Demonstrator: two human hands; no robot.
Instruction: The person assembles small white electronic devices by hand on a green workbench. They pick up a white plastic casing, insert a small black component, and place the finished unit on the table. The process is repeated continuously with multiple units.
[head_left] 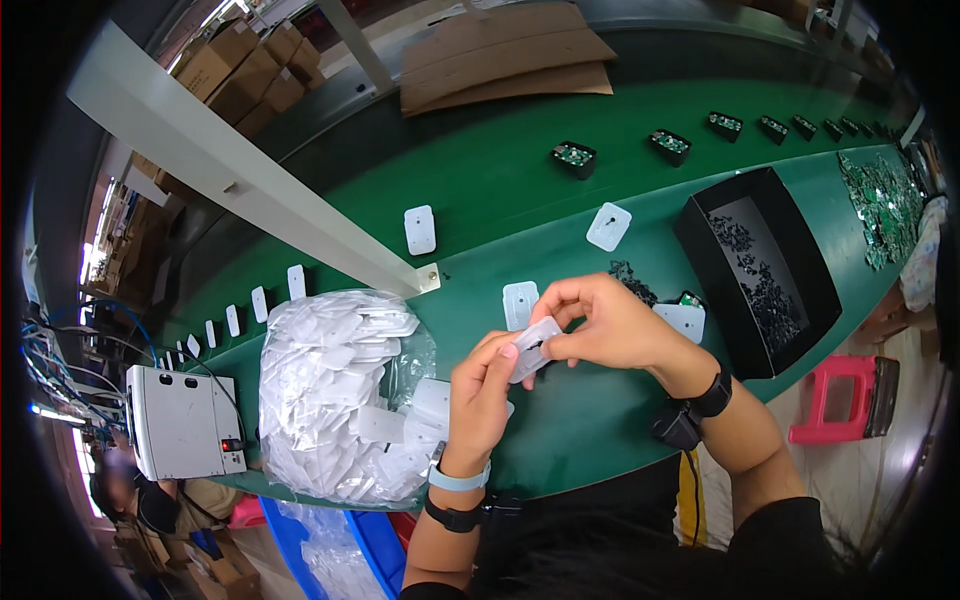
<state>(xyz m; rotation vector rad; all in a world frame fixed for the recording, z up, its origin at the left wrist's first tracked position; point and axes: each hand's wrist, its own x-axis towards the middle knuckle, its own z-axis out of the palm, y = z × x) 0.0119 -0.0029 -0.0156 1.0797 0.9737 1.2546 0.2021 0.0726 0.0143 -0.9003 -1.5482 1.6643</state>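
Observation:
My left hand (480, 398) grips a white plastic cover (527, 366) by its edge, thumb on top, tilted above the green table. The fingers of my right hand (612, 325) are pinched at the cover's other side, where a small black part shows on its face. Just behind my hands lies another white cover (519, 303). A further white cover (683, 320) lies partly behind my right wrist, beside a green circuit board (690, 299). Small black parts (630, 282) sit in a loose heap beyond my right hand.
A clear bag heaped with white covers (330, 390) stands left. On the right are a black box (722, 300) of small black parts and a pile of green circuit boards (882, 205). Black cases with boards (575, 160) line the green conveyor belt (490, 175). A white post (240, 165) slants across.

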